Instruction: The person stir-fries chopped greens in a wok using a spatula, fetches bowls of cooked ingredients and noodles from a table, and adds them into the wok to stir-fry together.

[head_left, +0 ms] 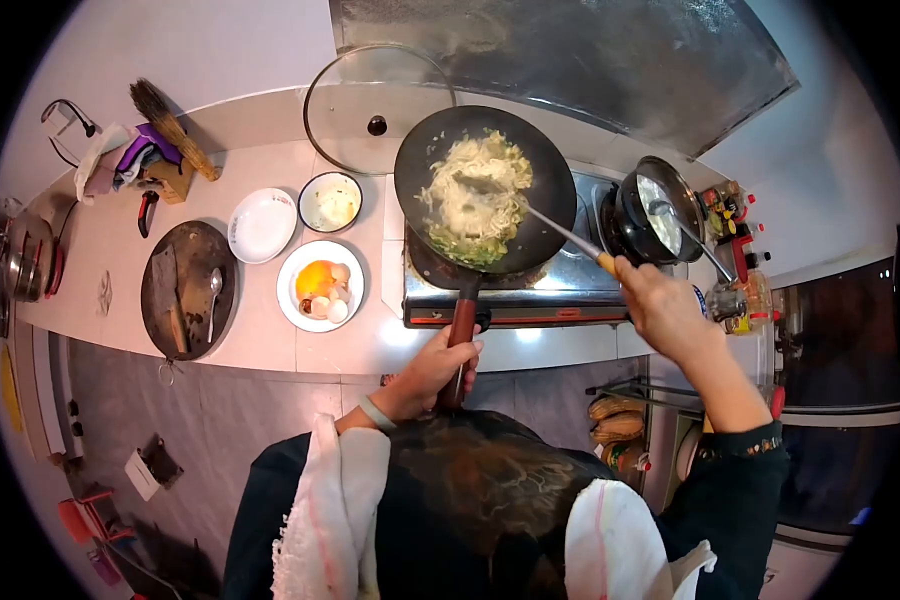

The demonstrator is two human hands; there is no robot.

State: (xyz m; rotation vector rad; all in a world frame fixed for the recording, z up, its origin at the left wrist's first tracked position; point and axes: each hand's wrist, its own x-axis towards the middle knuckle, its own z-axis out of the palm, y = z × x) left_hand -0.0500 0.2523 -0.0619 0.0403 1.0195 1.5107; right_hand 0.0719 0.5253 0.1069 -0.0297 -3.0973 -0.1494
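A black wok [550, 225] sits over the steel gas stove [570, 285], with pale noodle-like food and green pieces [480, 190] inside. My left hand [435, 370] is closed around the wok's brown handle, below the stove's front edge. To the right, my right hand [665, 310] grips the yellow end of a long metal spatula [570, 235]. The spatula's head lies in the food, partly hidden by it. On the right burner stands a dark pot [630, 215] holding whitish contents and a ladle [705, 250].
A glass lid [370, 90] leans behind. Left of the stove are a bowl [330, 203], a white plate [262, 226], a plate with eggshells [320, 287], and a round board [210, 325] with a cleaver and spoon. Bottles [758, 295] stand right.
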